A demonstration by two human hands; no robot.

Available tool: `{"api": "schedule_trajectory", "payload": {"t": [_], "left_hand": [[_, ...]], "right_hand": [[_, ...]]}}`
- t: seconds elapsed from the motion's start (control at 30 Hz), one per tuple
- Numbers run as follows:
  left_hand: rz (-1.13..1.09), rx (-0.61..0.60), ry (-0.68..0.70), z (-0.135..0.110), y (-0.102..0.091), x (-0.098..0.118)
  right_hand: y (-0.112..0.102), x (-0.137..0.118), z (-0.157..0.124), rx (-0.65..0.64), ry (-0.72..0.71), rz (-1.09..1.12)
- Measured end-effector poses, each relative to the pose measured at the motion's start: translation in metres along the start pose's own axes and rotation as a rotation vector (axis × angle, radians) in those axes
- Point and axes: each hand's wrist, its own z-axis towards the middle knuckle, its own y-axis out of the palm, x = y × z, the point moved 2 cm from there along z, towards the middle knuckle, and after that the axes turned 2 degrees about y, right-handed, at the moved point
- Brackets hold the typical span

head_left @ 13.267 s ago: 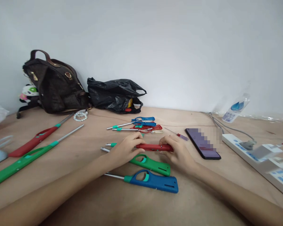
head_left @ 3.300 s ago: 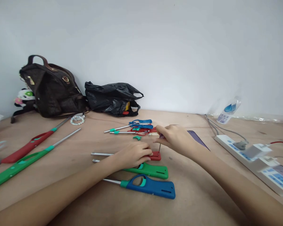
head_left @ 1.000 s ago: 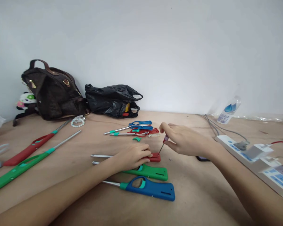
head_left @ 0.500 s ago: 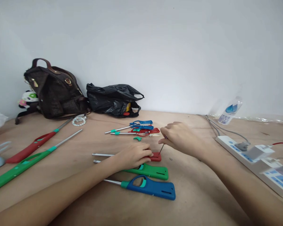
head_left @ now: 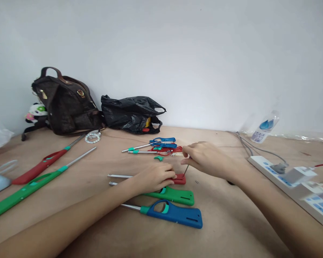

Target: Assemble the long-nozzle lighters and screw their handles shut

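Observation:
My left hand (head_left: 154, 178) is closed over a red stick lighter (head_left: 179, 179) lying on the table, pinning it down; only its red end and its metal tube (head_left: 120, 176) show. My right hand (head_left: 206, 158) pinches a small screwdriver (head_left: 186, 169), mostly hidden by the fingers, with its thin shaft pointing down onto the lighter's red end. Just in front lie a green lighter (head_left: 174, 195) and a blue lighter (head_left: 174, 214). A tiny screw (head_left: 196, 182) rests on the table to the right of the red lighter.
A heap of opened lighter parts (head_left: 158, 146) lies behind my hands. Long red (head_left: 43, 165) and green (head_left: 29, 186) lighters lie at the left. A brown bag (head_left: 66, 104) and black plastic bag (head_left: 131, 111) stand by the wall. A white power strip (head_left: 293, 182) and a bottle (head_left: 265, 127) are at the right.
My right hand picked up the screwdriver and set its tip on the red lighter. In the last second it tilted a little, its fingers now hiding the handle. The left hand stays put.

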Motion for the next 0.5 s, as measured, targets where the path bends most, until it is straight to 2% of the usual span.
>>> {"api": "schedule_trajectory", "payload": {"t": [0.1, 0.2, 0.3, 0.4, 0.5], "left_hand": [[-0.002, -0.004, -0.002, 0.0004, -0.0004, 0.0004], [-0.01, 0.007, 0.001, 0.0008, -0.001, 0.0006], [-0.025, 0.022, 0.003, 0.001, -0.0013, 0.0006], [-0.002, 0.01, 0.0, 0.001, -0.001, 0.0006], [0.012, -0.006, -0.004, 0.0011, -0.0009, 0.0009]], "right_hand": [[-0.0031, -0.0005, -0.0022, -0.008, -0.101, 0.068], [-0.0032, -0.0009, -0.0003, -0.043, -0.059, -0.031], [-0.0032, -0.0011, 0.0016, -0.013, 0.015, -0.154], [-0.004, -0.001, 0.0002, 0.011, -0.067, -0.079], [-0.0028, 0.0006, 0.0011, -0.026, -0.103, -0.085]]}}
